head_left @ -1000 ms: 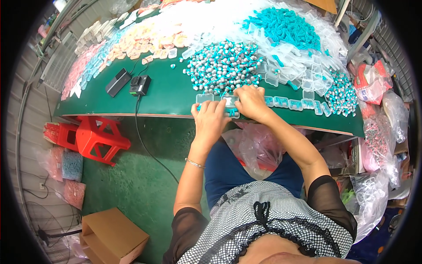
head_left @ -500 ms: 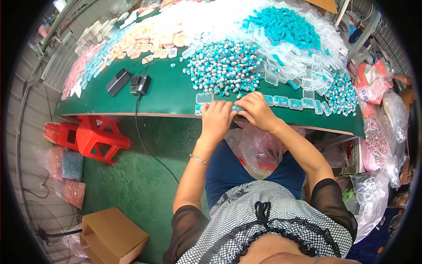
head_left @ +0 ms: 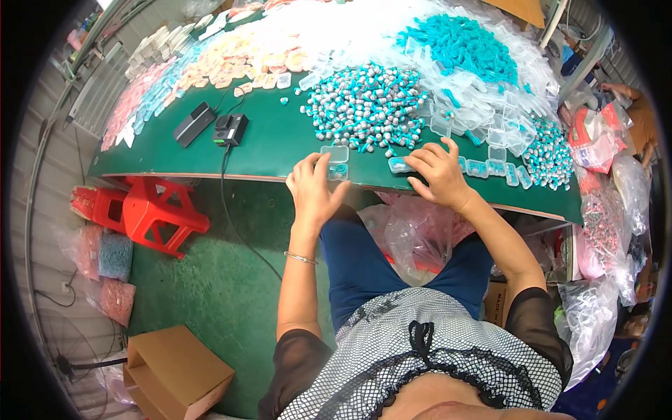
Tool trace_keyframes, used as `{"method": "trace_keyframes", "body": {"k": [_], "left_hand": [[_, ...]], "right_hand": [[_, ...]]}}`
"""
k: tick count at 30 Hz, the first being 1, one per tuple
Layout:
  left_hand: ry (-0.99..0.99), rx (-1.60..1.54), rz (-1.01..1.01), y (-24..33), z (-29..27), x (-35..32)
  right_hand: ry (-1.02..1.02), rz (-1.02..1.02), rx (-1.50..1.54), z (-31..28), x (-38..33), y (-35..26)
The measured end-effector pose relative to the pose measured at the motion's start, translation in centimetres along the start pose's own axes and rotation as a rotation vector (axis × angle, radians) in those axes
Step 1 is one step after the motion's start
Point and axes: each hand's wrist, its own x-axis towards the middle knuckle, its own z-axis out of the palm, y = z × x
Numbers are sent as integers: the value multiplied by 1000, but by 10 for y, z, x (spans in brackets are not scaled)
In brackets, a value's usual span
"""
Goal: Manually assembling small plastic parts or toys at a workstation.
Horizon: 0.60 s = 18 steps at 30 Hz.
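Note:
My left hand (head_left: 313, 187) rests at the near edge of the green table (head_left: 266, 150), its fingers on a small clear plastic case (head_left: 337, 171) with a teal piece inside. A second clear case (head_left: 335, 152) lies just beyond it. My right hand (head_left: 435, 173) presses down on another small clear case (head_left: 400, 165) a little to the right. Just past both hands lies a heap of grey and teal small parts (head_left: 367, 105). A row of filled clear cases (head_left: 490, 168) runs to the right of my right hand.
Farther back are a teal pile (head_left: 462, 45), loose clear cases (head_left: 483, 112), pink and peach packs (head_left: 238, 56). A black device with a cable (head_left: 231, 129) and a black box (head_left: 194, 123) sit left. Red stools (head_left: 147, 213), a cardboard box (head_left: 175, 371) and plastic bags (head_left: 413, 234) are below.
My two hands were together over one case at the table edge; now they have parted, the left staying near the edge and the right shifted right onto another case.

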Motion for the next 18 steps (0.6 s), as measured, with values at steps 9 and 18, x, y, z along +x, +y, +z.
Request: {"method": "trace_keyframes", "body": {"k": [9, 18], "left_hand": [[-42, -33, -7, -9, -2, -4], [-58, -55, 24, -12, -6, -4]], "right_hand": [[-6, 52, 56, 9, 15, -1], [0, 83, 204, 14, 29, -4]]}}
